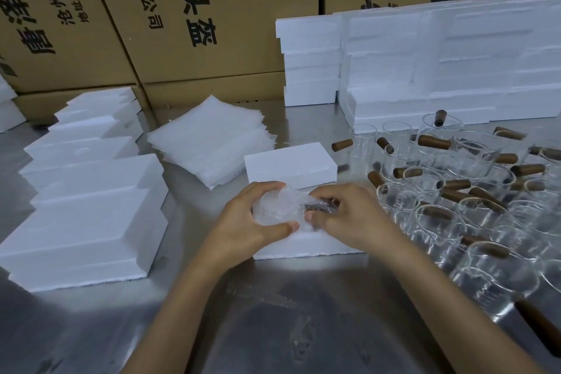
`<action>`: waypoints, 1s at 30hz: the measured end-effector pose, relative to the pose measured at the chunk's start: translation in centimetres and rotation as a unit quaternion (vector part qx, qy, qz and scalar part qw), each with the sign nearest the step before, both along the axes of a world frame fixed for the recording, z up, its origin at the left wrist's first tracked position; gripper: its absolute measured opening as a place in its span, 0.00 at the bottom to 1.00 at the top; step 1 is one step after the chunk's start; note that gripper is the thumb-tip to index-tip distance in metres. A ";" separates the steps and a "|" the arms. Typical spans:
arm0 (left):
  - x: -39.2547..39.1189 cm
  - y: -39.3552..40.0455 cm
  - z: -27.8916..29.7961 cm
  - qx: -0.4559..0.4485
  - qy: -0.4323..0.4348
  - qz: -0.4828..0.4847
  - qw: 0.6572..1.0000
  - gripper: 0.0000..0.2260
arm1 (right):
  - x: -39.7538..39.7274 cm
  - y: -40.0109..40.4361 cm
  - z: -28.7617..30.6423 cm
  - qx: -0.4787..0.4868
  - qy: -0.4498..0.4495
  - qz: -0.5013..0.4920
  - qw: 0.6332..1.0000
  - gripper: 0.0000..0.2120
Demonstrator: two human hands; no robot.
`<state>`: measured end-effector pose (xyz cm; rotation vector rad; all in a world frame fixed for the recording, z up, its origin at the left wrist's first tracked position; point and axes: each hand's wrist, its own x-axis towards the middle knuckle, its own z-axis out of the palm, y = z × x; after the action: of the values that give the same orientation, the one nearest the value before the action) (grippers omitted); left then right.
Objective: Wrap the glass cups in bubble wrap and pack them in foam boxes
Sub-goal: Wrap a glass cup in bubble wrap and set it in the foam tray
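A glass cup swaddled in bubble wrap point(280, 206) sat over an open foam box point(303, 247) near the middle of the steel counter point(273, 313), gripped from both sides: the left hand point(252, 215) curled around the bundle's left end, thumb beneath and fingers over the top, while the right hand point(349, 215) pinched the wrap where the cup's brown handle point(318, 206) showed through. Just behind the bundle lay a foam lid point(290, 165), and beyond that, toward the counter's far edge, a stack of bubble wrap sheets point(212, 140). Closed foam boxes point(88, 209) were stacked along the left edge, with more foam pieces point(440, 64) piled at the far right corner against printed cardboard cartons point(188, 15). Unwrapped glass cups with brown handles point(455, 191) crowded the right side of the counter, some upright and some nested or tilted.
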<state>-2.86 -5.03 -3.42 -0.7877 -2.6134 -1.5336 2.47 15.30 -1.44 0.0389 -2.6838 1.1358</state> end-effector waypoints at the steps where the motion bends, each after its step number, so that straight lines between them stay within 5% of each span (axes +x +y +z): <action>1: 0.0 0.0 0.0 0.001 0.000 0.000 1.000 0.23 | 0.0 0.0 0.0 -0.001 0.000 -0.001 1.000 0.02; 7: 0.6 -0.3 0.8 -0.007 -0.035 -0.021 0.999 0.32 | 0.1 0.1 0.0 0.018 -0.007 0.005 1.000 0.03; 11: -2.8 -0.1 2.7 0.075 -0.017 0.085 0.993 0.12 | 0.2 0.0 0.4 0.015 -0.006 0.011 1.000 0.10; 17: -9.8 2.3 4.4 -0.144 -0.048 0.002 0.988 0.29 | 0.5 0.5 1.5 0.027 -0.010 0.035 0.999 0.29; 20: -11.4 2.8 4.1 -0.184 -0.090 -0.012 0.979 0.41 | 0.7 0.5 1.5 0.007 -0.009 0.049 0.999 0.28; 23: -11.9 3.3 3.2 -0.239 -0.043 -0.010 0.970 0.41 | 0.4 0.6 1.1 -0.028 0.003 0.042 0.999 0.23; 30: -8.1 1.4 8.4 -0.080 -0.049 -0.016 0.995 0.31 | 0.1 0.8 2.0 -0.257 0.231 -0.136 0.928 0.14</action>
<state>-10.96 -3.61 4.95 -0.7879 -2.8373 -1.4201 2.53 16.15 0.56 -0.1324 -1.8588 1.4769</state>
